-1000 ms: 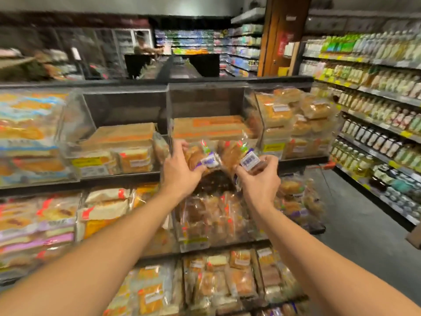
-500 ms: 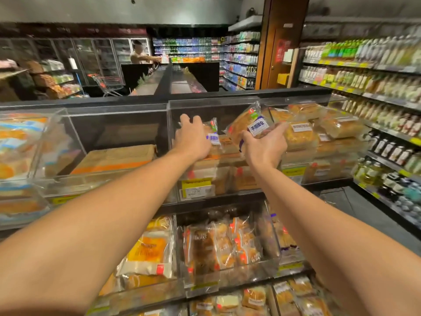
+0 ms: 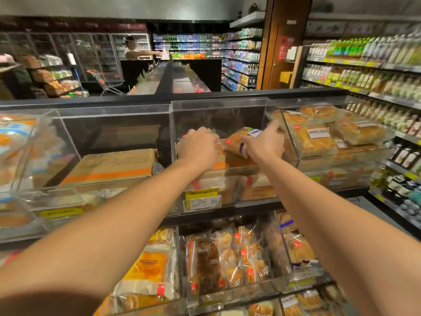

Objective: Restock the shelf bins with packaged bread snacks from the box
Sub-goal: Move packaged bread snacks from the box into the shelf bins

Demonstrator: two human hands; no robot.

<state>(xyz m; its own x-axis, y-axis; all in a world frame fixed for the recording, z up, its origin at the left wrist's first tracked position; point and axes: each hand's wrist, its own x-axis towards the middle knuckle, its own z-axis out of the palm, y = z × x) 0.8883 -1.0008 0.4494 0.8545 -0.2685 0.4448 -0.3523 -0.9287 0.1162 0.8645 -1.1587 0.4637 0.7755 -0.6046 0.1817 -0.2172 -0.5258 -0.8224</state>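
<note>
While both arms are reaching into the clear bin at frame centre, the left hand is lying over a packet, grip hidden; the right hand is holding a bread packet there. A cardboard box is sitting in the bin left of centre.

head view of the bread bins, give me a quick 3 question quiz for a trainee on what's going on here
1. True or false: both hands are inside the top middle bin.
2. Multiple choice: the bread pack with the white and blue label lies
A. under the left hand
B. at the right hand
C. in the lower bin
3. Short answer: what lies in the top bin left of the middle one?

Key
1. True
2. B
3. A cardboard box with an orange stripe.
</note>
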